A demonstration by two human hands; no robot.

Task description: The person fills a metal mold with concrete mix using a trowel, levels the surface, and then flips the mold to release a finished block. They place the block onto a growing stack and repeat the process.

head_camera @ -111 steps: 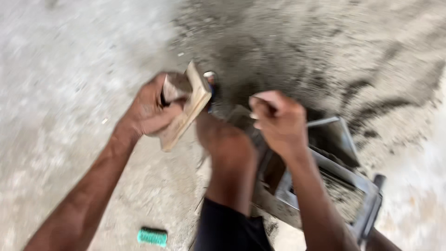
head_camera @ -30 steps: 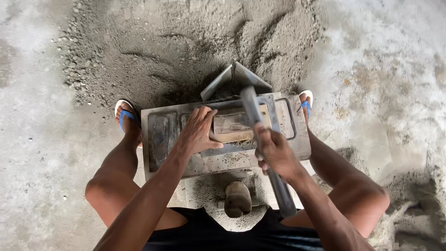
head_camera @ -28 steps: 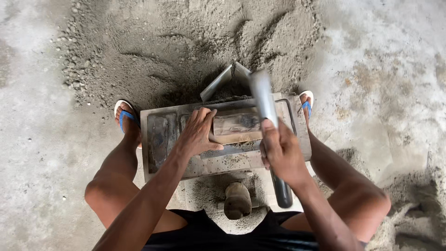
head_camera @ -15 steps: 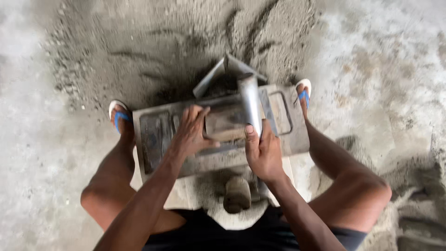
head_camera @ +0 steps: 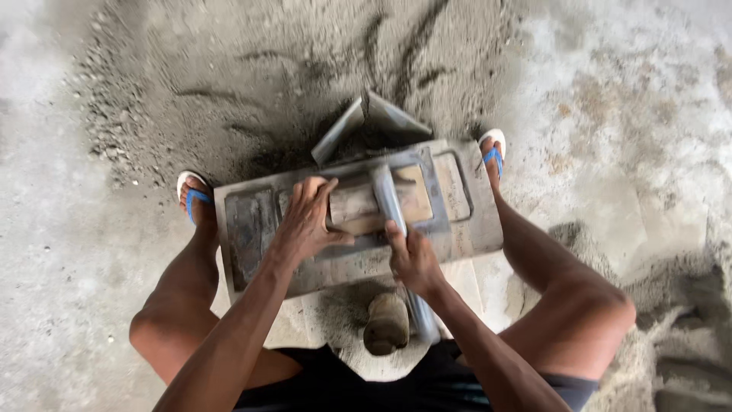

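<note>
A grey metal block mould [head_camera: 465, 229] stands on the sandy floor between my legs. A wooden block [head_camera: 408, 200] lies in its middle opening. My left hand [head_camera: 305, 221] presses down on the left end of that wooden block, fingers spread over it. My right hand [head_camera: 413, 259] grips a grey metal pipe [head_camera: 386, 197] near its middle. The pipe's far end rests on the wooden block and its near end points toward my body.
A heap of dark grey sand [head_camera: 305, 84] lies beyond the mould, with a folded metal piece [head_camera: 374, 120] sticking out of it. My feet wear blue-strapped sandals [head_camera: 191, 200] on either side. A rounded wooden handle [head_camera: 386, 324] lies below the mould. More sand [head_camera: 679, 336] is piled at right.
The pipe rose off the wooden block and came back down onto it. My left hand stayed pressed on the block. The view shifted slightly.
</note>
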